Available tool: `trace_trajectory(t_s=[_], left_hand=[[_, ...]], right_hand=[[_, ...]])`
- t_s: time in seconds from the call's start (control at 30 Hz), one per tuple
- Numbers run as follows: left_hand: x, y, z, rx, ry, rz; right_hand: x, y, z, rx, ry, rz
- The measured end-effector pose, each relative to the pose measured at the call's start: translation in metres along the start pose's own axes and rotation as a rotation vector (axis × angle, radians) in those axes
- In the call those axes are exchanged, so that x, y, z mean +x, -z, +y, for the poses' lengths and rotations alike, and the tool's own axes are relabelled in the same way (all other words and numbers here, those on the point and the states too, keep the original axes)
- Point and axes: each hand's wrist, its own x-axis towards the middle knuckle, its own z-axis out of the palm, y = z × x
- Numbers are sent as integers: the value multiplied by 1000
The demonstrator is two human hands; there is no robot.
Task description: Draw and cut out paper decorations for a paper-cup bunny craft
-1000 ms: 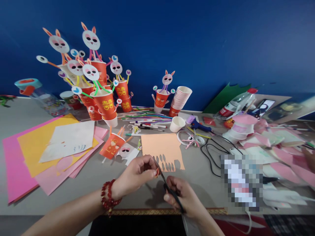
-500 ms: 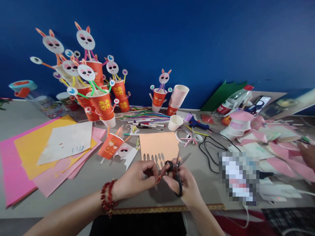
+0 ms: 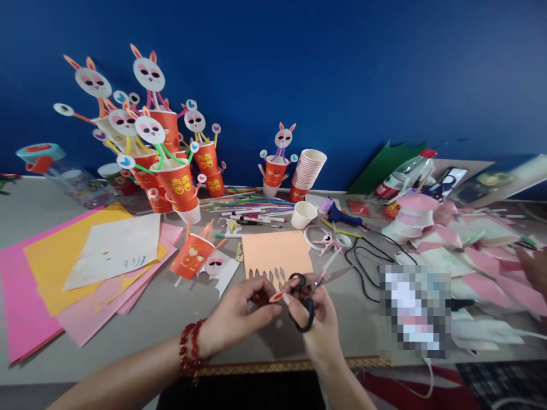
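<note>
Small and pointed, an orange paper ear with a red centre (image 3: 277,296) sits at the fingertips of my left hand (image 3: 239,313), which is closed in a pinch. My right hand (image 3: 321,327) has its fingers in the black handles of a pair of scissors (image 3: 311,315). The blades are parted and point up to the right, away from the ear. My right thumb tip is close to the ear's right end; whether it touches I cannot tell. Just beyond both hands lies a peach paper sheet (image 3: 277,249) with leaf-shaped holes along its near edge.
Rabbit-faced red paper cups (image 3: 182,183) stand at the back left. A tilted red cup (image 3: 192,254) is left of the peach sheet. Coloured paper sheets (image 3: 40,279) lie at left. A glue gun (image 3: 344,215) with black cable and another person's hand (image 3: 534,270) are at right.
The ear now shows face-up at my left fingertips. My right hand has turned the scissors, so the blades point further right and lower. The view has shifted slightly.
</note>
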Motion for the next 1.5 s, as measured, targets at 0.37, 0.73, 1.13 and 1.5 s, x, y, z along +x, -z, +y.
trace_trajectory(t_s=[0.37, 0.73, 1.13, 1.5], left_hand=[[-3, -3, -13, -180, -49, 116], [2, 4, 0, -470, -57, 126], [1, 3, -3, -567, -33, 111], [1, 2, -6, -563, -45, 115]], right_hand=[[-5, -11, 0, -29, 19, -3], [-22, 15, 3, -180, -297, -486], [-20, 9, 1, -187, -351, -483], [-20, 11, 5, -206, -369, -450]])
